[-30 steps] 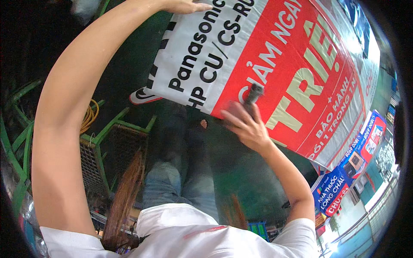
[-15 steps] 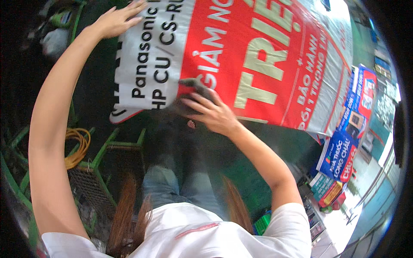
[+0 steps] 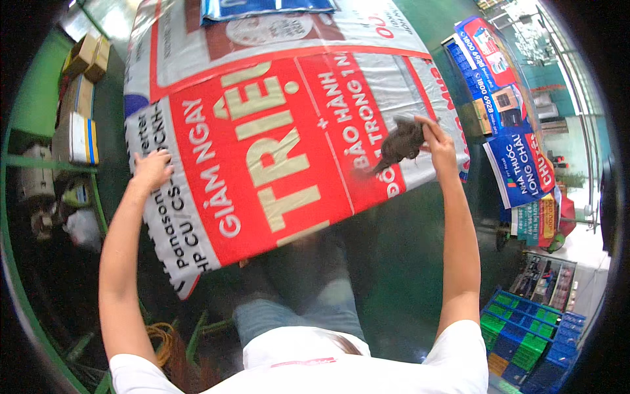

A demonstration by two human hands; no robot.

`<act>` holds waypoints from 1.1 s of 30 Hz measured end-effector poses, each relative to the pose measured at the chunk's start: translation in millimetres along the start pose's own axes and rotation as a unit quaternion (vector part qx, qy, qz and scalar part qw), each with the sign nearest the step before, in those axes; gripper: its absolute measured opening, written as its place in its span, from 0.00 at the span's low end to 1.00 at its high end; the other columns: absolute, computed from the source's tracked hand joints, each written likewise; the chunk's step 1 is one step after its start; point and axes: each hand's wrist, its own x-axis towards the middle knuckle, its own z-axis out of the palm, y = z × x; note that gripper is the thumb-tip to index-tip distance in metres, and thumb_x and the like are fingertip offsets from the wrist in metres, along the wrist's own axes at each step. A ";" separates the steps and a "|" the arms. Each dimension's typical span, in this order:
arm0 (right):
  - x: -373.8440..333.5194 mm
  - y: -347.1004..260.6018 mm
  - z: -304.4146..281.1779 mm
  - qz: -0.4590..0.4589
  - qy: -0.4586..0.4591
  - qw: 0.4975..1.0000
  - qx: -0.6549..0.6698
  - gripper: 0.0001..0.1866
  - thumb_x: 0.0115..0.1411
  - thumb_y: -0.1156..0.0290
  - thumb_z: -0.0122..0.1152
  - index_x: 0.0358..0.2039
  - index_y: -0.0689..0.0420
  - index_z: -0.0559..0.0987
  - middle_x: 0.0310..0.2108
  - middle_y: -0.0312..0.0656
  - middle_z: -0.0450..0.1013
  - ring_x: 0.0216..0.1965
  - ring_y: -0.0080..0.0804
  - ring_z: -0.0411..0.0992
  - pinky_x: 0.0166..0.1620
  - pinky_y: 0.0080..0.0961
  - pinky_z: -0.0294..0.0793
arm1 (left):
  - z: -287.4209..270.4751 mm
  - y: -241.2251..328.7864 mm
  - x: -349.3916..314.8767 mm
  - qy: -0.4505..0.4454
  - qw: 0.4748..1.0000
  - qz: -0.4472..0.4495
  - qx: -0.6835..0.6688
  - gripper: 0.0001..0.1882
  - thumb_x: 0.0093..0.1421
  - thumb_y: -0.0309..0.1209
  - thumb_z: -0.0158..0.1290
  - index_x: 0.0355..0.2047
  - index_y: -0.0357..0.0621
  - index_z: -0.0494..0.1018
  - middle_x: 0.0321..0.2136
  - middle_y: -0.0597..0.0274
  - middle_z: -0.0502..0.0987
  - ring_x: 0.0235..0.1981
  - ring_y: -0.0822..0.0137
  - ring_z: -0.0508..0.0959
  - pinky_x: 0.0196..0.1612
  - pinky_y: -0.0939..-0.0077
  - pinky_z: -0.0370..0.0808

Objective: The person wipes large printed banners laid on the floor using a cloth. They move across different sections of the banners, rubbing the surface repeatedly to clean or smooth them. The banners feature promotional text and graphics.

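A large red and white printed banner sheet [image 3: 308,131] is spread out in front of me, its near edge slanting above my legs. My right hand [image 3: 441,150] pinches a dark, crumpled rag [image 3: 401,141] over the banner's right part. The rag hangs between fingers and thumb, its lower end blurred by motion. Over at the banner's left edge, my left hand [image 3: 153,169] lies on the pale, black-lettered strip. Its fingers are apart and slightly bent, with nothing in them. What supports the banner is hidden beneath it.
A blue sheet [image 3: 269,8] lies on the banner's far part. Cardboard boxes [image 3: 80,56] and a white box [image 3: 82,139] stand at left. To the right are a blue printed sheet [image 3: 525,169] and blue and green crates [image 3: 525,338]. Coiled yellow cable [image 3: 176,348] is at lower left.
My right hand has carried the rag rightward, from the banner's left part to its right part. My left hand sits lower in the view, still at the left edge. The whole view has shifted.
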 end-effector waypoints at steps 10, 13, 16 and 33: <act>243.7 67.8 87.1 -0.257 -0.087 0.953 -0.135 0.33 0.53 0.62 0.65 0.60 0.51 0.69 0.60 0.53 0.63 0.61 0.45 0.63 0.61 0.40 0.63 | -117.9 258.9 251.8 0.296 0.946 0.074 -0.107 0.27 0.66 0.38 0.43 0.65 0.55 0.57 0.67 0.63 0.55 0.69 0.62 0.51 0.66 0.42 0.48; 261.7 114.3 142.9 -0.324 -0.098 0.908 -0.247 0.33 0.55 0.57 0.61 0.62 0.46 0.65 0.66 0.49 0.53 0.68 0.45 0.51 0.65 0.58 0.48 | -123.6 277.0 302.7 0.357 0.927 0.052 -0.102 0.29 0.66 0.37 0.41 0.68 0.54 0.52 0.69 0.64 0.51 0.70 0.63 0.47 0.68 0.46 0.42; 291.3 142.6 165.9 -0.386 -0.186 0.872 -0.237 0.32 0.57 0.52 0.58 0.62 0.43 0.65 0.67 0.44 0.52 0.68 0.41 0.51 0.66 0.58 0.45 | -116.1 275.7 315.9 0.330 0.935 0.039 -0.126 0.31 0.66 0.37 0.40 0.69 0.53 0.49 0.69 0.66 0.49 0.71 0.64 0.44 0.70 0.52 0.37; 289.8 192.7 54.8 -0.225 -0.115 0.931 -0.265 0.22 0.61 0.64 0.50 0.56 0.55 0.72 0.61 0.46 0.64 0.64 0.47 0.58 0.66 0.54 0.47 | -113.1 274.4 314.0 0.331 0.938 0.045 -0.097 0.30 0.68 0.42 0.31 0.69 0.57 0.45 0.70 0.70 0.47 0.71 0.69 0.43 0.71 0.59 0.35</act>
